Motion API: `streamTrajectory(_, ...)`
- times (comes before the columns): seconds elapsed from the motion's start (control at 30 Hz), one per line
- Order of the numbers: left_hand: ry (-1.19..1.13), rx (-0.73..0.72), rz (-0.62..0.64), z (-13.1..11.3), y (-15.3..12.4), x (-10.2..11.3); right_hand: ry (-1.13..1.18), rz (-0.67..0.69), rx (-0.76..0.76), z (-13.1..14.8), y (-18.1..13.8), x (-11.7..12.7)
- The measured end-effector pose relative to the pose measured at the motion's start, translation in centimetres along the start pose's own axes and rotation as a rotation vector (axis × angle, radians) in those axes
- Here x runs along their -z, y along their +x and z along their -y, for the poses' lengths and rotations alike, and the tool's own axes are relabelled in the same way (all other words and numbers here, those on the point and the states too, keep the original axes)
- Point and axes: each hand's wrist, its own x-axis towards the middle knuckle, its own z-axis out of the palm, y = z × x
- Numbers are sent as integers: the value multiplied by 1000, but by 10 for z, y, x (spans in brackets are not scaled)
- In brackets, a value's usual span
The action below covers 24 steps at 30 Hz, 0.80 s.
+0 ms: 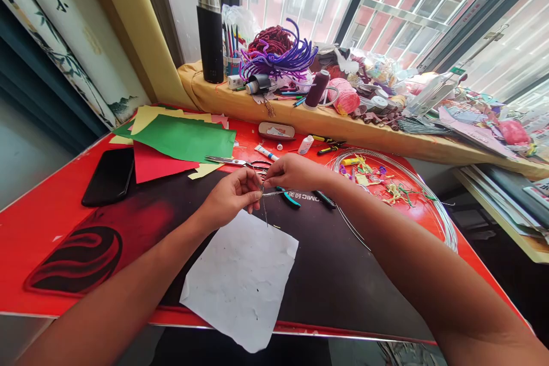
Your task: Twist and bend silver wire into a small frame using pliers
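My left hand (234, 197) is closed in a pinch around a thin silvery wire (270, 193), which sticks out to the right of its fingertips. My right hand (289, 173) meets it from the right, its fingers pinched on a fine dark strand (265, 214) that hangs down across the wire. Whether the strand is thread or thin wire is too small to tell. Just beyond the hands lie scissors (231, 161) and teal-handled pliers (289, 198). Below them, a wrinkled white paper sheet (242, 274) overhangs the front edge of the table.
A black mat (343, 274) covers much of the red table (26, 263). Coloured paper (180, 137) and a black phone (109, 176) lie left. A wire coil (448, 229) surrounds scraps at right. Behind, the cluttered sill holds a black flask (210, 40) and purple stems (278, 63).
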Motion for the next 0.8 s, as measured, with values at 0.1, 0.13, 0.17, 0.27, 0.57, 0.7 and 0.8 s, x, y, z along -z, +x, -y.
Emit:
streamTrajectory(0.1, 20, -10, 45, -1, -2, -1, 156, 85, -25, -11, -1, -3)
streamTrajectory(0.13, 30, -12, 61, -2, -2, -1, 201, 119, -30, -14, -1, -4)
streamTrajectory(0.17, 39, -11, 79, -2, -2, 0, 242, 153, -31, -17, -1, -4)
streamTrajectory(0.27, 61, -1, 136, -4, -3, 3, 332, 234, -30, -23, -3, -5)
streamTrajectory(0.57, 48, 42, 198, -8, -3, 14, 447, 214, -75, -20, -11, -17)
streamTrajectory(0.7, -21, 35, 202, -7, -4, 11, 489, 177, -40, -20, -11, -24)
streamTrajectory(0.8, -83, 5, 131, -6, -3, 7, 620, 126, -81, -24, -11, -37)
